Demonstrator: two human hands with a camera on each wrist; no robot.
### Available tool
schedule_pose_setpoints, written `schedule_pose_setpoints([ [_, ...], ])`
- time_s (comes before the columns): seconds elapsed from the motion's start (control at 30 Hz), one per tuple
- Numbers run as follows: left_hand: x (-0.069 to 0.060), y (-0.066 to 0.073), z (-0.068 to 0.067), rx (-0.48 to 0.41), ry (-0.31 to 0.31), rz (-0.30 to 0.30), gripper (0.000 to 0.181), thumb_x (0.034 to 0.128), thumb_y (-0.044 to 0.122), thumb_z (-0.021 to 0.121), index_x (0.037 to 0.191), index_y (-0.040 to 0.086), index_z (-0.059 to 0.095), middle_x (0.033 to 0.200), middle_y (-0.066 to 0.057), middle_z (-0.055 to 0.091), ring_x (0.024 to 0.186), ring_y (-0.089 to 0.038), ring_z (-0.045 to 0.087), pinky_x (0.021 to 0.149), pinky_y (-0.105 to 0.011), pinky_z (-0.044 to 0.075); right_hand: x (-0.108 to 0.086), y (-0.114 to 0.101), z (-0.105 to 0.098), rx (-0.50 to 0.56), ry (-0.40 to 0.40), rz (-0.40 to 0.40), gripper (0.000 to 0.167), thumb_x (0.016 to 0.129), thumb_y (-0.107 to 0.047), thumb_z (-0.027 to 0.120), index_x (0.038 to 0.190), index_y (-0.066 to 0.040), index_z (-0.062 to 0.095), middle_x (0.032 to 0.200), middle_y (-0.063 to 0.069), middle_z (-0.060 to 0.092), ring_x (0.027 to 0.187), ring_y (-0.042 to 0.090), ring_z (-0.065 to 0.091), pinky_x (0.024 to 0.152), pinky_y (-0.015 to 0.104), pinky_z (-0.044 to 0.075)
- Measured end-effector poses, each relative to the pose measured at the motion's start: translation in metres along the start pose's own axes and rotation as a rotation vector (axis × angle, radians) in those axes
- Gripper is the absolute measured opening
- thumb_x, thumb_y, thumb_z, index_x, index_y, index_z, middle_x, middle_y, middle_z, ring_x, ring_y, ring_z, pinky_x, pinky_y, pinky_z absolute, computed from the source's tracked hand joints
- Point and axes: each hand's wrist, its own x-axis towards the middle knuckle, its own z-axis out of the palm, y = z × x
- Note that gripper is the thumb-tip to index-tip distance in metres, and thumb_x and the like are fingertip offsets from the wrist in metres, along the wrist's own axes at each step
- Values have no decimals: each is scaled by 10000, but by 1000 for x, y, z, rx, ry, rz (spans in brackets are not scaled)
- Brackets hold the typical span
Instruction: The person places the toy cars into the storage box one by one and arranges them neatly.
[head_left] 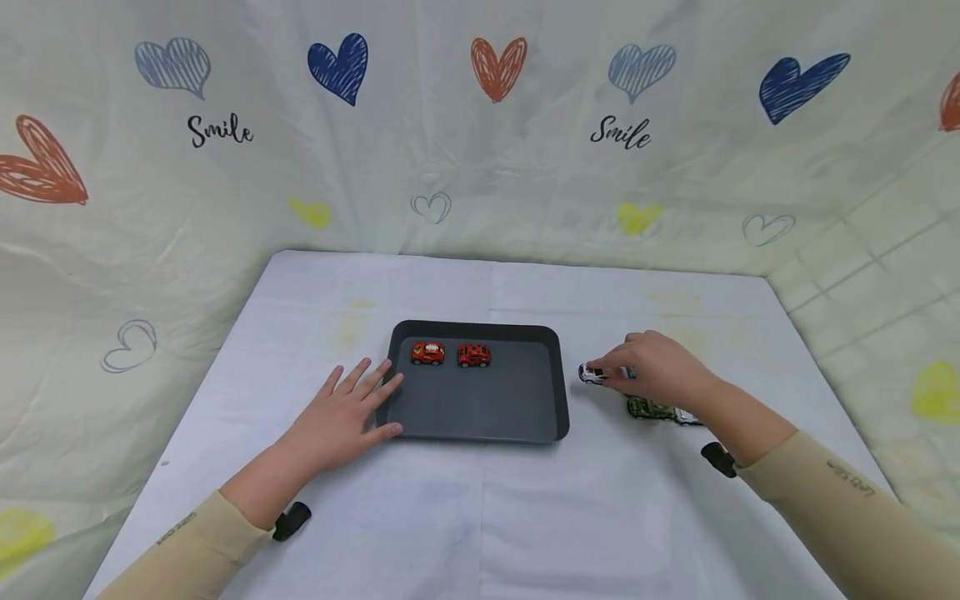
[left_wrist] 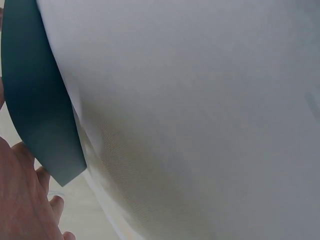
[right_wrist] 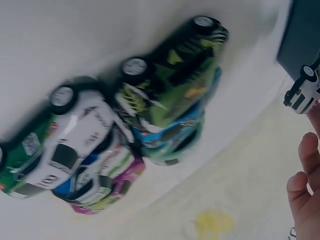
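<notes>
My right hand (head_left: pixel 663 367) pinches a small white toy car (head_left: pixel 592 374) just right of the dark grey tray (head_left: pixel 472 417); the right wrist view shows that white car (right_wrist: pixel 304 95) at the fingers' ends. Two red toy cars (head_left: pixel 427 353) (head_left: pixel 474 356) stand side by side in the tray's upper left part. My left hand (head_left: pixel 333 421) lies with spread fingers at the tray's left rim, and in the left wrist view the hand (left_wrist: pixel 25 200) is beside the tray's outer wall (left_wrist: pixel 42 105).
Below my right hand stand a green camouflage car (head_left: pixel 648 408) and a white car (head_left: pixel 686 417). Closer up, the right wrist view shows several cars bunched together, among them a green-and-white one (right_wrist: pixel 75 140). A patterned cloth (head_left: pixel 480 167) hangs behind the table.
</notes>
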Motion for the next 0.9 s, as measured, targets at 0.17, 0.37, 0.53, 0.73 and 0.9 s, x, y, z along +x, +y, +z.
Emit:
schedule_pose_setpoints([
  [0.17, 0, -1, 1, 2, 9, 7, 800, 942, 674, 474, 1582, 233, 285, 1655, -18, 162, 1515, -328, 109, 1201, -577, 62, 16, -5, -7, 24, -16, 18, 166, 836, -147, 801, 777, -254, 689, 920, -209, 702, 674, 53, 420, 574, 238, 339],
  [0.37, -2, -4, 3, 3, 3, 2, 816, 939, 701, 440, 1586, 234, 269, 1658, -16, 151, 1516, -328, 102, 1202, -573, 41, 51, -19, -9, 22, -67, 42, 256, 872, -198, 772, 1120, -262, 766, 687, -239, 522, 713, 79, 448, 586, 259, 374],
  [0.53, -2, -2, 1, -17, 12, 9, 826, 932, 712, 439, 1581, 223, 291, 1653, -24, 175, 1515, -329, 107, 1200, -577, 55, 79, -31, -9, 42, -88, 33, 245, 888, -189, 751, 1121, -266, 765, 671, -223, 521, 733, 89, 461, 592, 264, 393],
  [0.73, -2, -1, 0, -15, 7, 6, 832, 929, 716, 439, 1579, 216, 300, 1651, -30, 183, 1514, -332, 114, 1200, -578, 55, 97, -38, -9, 70, -90, 8, 225, 889, -173, 742, 1094, -258, 775, 680, -202, 526, 719, 78, 465, 599, 260, 401],
  [0.9, -1, 0, -1, -5, 1, 6, 820, 933, 689, 474, 1582, 225, 286, 1653, -23, 171, 1516, -326, 104, 1201, -579, 53, 106, -38, -1, 78, -143, -5, 266, 899, -163, 731, 1150, -245, 765, 636, -145, 473, 643, 66, 443, 573, 255, 364],
])
